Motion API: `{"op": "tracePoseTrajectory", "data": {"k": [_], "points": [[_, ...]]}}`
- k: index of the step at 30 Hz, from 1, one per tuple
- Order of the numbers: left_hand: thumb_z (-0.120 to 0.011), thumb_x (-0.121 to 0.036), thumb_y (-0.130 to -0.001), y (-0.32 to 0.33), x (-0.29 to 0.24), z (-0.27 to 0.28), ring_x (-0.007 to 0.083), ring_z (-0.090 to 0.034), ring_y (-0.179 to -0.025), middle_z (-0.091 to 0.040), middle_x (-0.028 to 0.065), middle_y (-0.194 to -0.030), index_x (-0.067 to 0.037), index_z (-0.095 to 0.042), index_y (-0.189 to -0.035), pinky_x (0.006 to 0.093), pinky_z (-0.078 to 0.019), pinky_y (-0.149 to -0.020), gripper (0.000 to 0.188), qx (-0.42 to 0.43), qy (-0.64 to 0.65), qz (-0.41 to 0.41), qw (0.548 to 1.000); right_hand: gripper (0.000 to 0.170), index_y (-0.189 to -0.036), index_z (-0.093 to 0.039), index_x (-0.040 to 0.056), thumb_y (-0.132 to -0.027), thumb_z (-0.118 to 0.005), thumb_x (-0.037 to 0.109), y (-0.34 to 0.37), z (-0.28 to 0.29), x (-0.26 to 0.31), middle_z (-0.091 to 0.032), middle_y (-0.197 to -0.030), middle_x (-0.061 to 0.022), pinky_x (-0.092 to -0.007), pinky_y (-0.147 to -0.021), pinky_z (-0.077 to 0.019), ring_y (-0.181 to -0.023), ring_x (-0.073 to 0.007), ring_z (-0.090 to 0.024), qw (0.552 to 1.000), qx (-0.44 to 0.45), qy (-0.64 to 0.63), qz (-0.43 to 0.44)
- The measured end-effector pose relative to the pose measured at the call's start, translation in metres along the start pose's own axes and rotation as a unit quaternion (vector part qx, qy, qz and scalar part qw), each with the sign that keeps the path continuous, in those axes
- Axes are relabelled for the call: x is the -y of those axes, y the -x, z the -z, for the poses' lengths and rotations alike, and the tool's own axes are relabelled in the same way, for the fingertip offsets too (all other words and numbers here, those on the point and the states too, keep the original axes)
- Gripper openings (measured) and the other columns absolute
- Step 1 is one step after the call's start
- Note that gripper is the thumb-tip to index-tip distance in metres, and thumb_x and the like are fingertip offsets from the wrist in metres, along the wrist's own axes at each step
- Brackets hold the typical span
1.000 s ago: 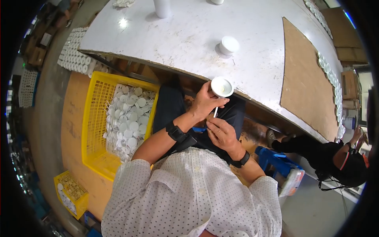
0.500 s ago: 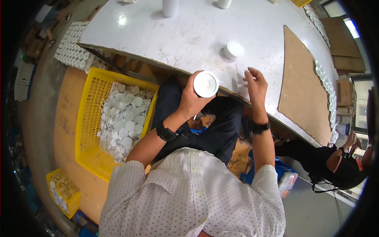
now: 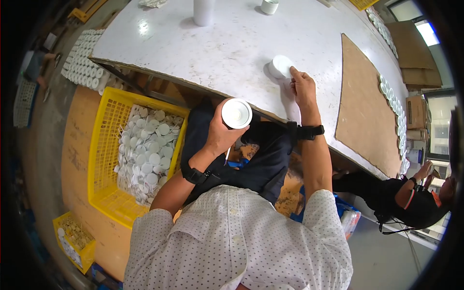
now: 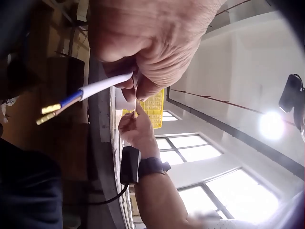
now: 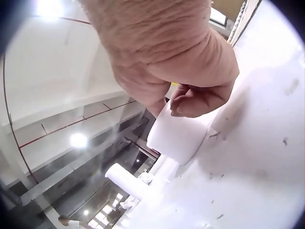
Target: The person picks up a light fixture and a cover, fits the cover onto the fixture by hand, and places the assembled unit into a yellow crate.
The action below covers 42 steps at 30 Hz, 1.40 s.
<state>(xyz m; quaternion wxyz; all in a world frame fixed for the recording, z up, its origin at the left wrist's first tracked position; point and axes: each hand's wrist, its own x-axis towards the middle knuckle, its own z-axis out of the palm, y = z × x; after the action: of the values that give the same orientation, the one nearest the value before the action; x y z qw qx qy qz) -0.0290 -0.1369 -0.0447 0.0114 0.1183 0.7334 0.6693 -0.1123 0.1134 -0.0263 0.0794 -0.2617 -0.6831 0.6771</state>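
Note:
My left hand (image 3: 218,137) grips a white round light fitting (image 3: 237,114) in front of the table edge, its ringed face turned up. Below that hand hangs a white cable (image 4: 106,85), with a blue and a brown wire ending in bare gold-coloured tips in the left wrist view. Over the table, my right hand (image 3: 305,92) pinches the near-right rim of a short white cylindrical piece (image 3: 279,66). In the right wrist view this cylinder (image 5: 177,136) stands at the tabletop, thumb and fingertips at its upper rim.
A yellow basket (image 3: 100,159) of white discs with cables stands at my left. Brown cardboard (image 3: 362,111) lies on the table (image 3: 212,63), with a row of white round pieces (image 3: 394,106) beyond. A tall white cylinder (image 3: 203,12) stands farther back. Another person (image 3: 413,203) is at right.
My right hand has left the cable below the fitting, gone up over the table and taken hold of the short white cylinder. My left hand has moved left with the fitting.

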Motion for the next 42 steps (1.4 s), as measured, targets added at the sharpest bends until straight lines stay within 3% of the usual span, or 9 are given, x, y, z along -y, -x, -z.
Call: {"op": "tracePoseTrajectory", "data": {"k": [7,16,19,20,21,22,24,30,42], "points": [[-0.076,-0.008,-0.062,0.005,-0.004,-0.007,0.0185,-0.051,-0.101,-0.053,0.0117,-0.108,0.001,-0.039,-0.118,0.0299,-0.0412,-0.087,0.068,0.012,0.001,-0.007,1.0,0.012,-0.082,-0.052,0.0023,-0.086,-0.052,0.013,0.051,0.015,-0.006,-0.057,-0.068,-0.0065,-0.0179,-0.052,-0.0437,-0.056,-0.0097,-0.053,0.983,0.052,-0.175,-0.026],[-0.071,-0.005,-0.067,0.001,-0.018,-0.019,0.0176,-0.051,-0.101,-0.052,0.0112,-0.109,0.001,-0.034,-0.121,0.0292,-0.042,-0.086,0.066,0.071,-0.002,-0.005,0.997,0.009,-0.083,-0.054,0.0021,-0.083,-0.057,0.011,0.117,0.009,-0.023,-0.06,-0.074,-0.006,-0.0205,-0.055,-0.0473,-0.061,-0.0113,-0.058,0.972,0.086,-0.208,-0.063],[-0.063,0.0,-0.071,0.003,-0.022,-0.019,0.0172,-0.052,-0.099,-0.051,0.0116,-0.11,0.001,-0.029,-0.125,0.029,-0.0455,-0.081,0.064,0.135,0.21,0.15,0.957,0.011,-0.089,-0.057,0.0007,-0.081,-0.058,0.008,0.134,0.007,-0.027,-0.061,-0.074,-0.0079,-0.0236,-0.056,-0.0471,-0.059,-0.0144,-0.057,0.998,0.009,-0.054,0.039],[-0.059,0.001,-0.072,0.004,-0.018,-0.022,0.0165,-0.054,-0.096,-0.051,0.0114,-0.109,0.0,-0.028,-0.126,0.0278,-0.0467,-0.075,0.063,0.147,0.252,0.128,0.948,0.015,-0.092,-0.058,0.0014,-0.078,-0.059,0.005,0.139,0.009,-0.03,-0.061,-0.078,-0.0087,-0.0253,-0.057,-0.0472,-0.06,-0.0166,-0.057,0.969,-0.01,0.103,0.223],[-0.054,0.003,-0.073,0.004,-0.016,-0.023,0.0158,-0.055,-0.092,-0.05,0.0111,-0.109,0.0,-0.026,-0.127,0.0265,-0.0479,-0.07,0.062,0.161,0.294,0.105,0.936,0.021,-0.096,-0.059,0.002,-0.075,-0.06,0.002,0.143,0.01,-0.032,-0.062,-0.081,-0.0095,-0.027,-0.058,-0.0473,-0.062,-0.0188,-0.057,0.882,-0.03,0.253,0.395],[-0.054,0.003,-0.073,0.005,-0.015,-0.022,0.0158,-0.055,-0.092,-0.05,0.0111,-0.109,0.0,-0.026,-0.127,0.0265,-0.0479,-0.07,0.062,0.16,0.293,0.107,0.937,0.021,-0.096,-0.059,0.002,-0.075,-0.06,0.002,0.146,0.01,-0.031,-0.062,-0.081,-0.0095,-0.027,-0.058,-0.0473,-0.062,-0.0188,-0.057,0.883,-0.029,0.252,0.394],[-0.057,0.001,-0.074,0.004,-0.014,-0.021,0.015,-0.056,-0.09,-0.05,0.0105,-0.106,-0.001,-0.025,-0.127,0.0255,-0.0495,-0.072,0.062,0.182,0.29,0.115,0.932,0.035,-0.098,-0.06,0.0039,-0.064,-0.062,-0.003,0.151,0.009,-0.027,-0.06,-0.091,-0.009,-0.0278,-0.059,-0.0476,-0.068,-0.0216,-0.056,0.753,0.026,0.356,0.553],[-0.055,-0.013,-0.083,0.006,-0.019,-0.023,0.0066,-0.049,-0.065,-0.052,0.0076,-0.101,-0.001,-0.028,-0.127,0.0186,-0.0428,-0.05,0.053,0.178,0.231,0.123,0.949,0.05,-0.101,-0.059,0.0031,-0.052,-0.063,-0.002,0.156,0.001,-0.035,-0.057,-0.104,-0.0075,-0.0278,-0.062,-0.0483,-0.072,-0.0207,-0.056,0.73,0.065,0.376,0.567],[-0.05,-0.015,-0.086,0.008,-0.015,-0.021,0.006,-0.047,-0.06,-0.055,0.0058,-0.094,-0.004,-0.034,-0.124,0.0189,-0.0415,-0.049,0.043,0.137,0.203,0.104,0.964,0.05,-0.105,-0.057,0.0037,-0.056,-0.062,-0.003,0.16,-0.01,-0.032,-0.056,-0.109,-0.0104,-0.0291,-0.062,-0.0482,-0.072,-0.0236,-0.056,0.746,0.079,0.366,0.551]]}}
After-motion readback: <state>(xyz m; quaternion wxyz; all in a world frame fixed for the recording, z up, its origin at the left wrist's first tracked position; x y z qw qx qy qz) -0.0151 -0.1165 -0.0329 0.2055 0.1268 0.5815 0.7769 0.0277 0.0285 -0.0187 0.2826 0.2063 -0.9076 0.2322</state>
